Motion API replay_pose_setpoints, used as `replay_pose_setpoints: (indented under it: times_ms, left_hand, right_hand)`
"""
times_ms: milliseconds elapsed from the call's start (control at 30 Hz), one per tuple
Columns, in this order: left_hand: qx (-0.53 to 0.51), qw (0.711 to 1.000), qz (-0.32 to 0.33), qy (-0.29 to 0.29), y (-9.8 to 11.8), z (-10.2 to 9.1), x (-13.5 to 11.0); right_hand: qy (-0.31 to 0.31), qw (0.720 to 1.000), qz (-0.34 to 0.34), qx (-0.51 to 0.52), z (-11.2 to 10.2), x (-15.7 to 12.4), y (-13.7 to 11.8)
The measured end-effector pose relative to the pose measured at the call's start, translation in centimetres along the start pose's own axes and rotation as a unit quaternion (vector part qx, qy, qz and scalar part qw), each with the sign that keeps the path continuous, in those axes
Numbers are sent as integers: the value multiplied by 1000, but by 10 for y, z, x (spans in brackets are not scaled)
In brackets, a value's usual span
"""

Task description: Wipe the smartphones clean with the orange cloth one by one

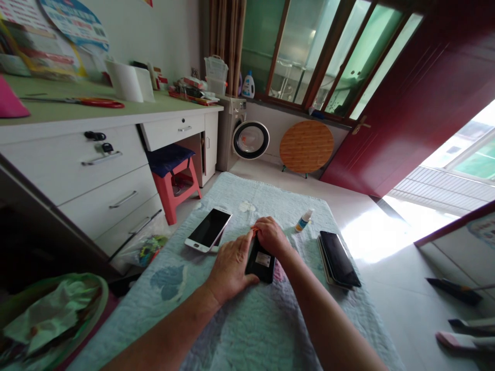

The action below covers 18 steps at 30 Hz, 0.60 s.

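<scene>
A black phone [261,264] lies on the light quilted cloth [247,330] covering the table. My left hand [231,268] rests against its left side, thumb under its near edge and fingers along it. My right hand [271,236] is curled at the phone's far end and pinches a small orange thing [254,230] that I cannot identify. A white phone with a dark screen [209,230] lies to the left of my hands. A stack of dark phones [339,258] lies to the right.
A small spray bottle [303,221] lies beyond my right hand. White desk with drawers [96,170] and a pink stool [174,180] stand at left. A washing machine [245,136], a round wooden board [306,147] and a red door [417,98] are behind.
</scene>
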State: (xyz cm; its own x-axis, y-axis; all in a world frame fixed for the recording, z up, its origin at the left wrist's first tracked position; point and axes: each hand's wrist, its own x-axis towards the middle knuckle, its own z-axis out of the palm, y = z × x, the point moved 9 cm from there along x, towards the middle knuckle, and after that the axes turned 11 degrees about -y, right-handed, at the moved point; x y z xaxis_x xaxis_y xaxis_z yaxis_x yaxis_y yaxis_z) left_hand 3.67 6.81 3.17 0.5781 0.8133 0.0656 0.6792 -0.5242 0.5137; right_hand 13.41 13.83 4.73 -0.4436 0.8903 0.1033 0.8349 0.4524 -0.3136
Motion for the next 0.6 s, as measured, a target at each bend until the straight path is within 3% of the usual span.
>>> replay_pose_setpoints:
  times_ms: [233,600]
  left_hand:
    - [1,1000,2,4,-2,1,1]
    - [14,1000,3,-3,-2,1,1]
  right_hand:
    - [6,1000,9,8,4,-1,2]
    - [-39,998,-37,26,8,-34,-50]
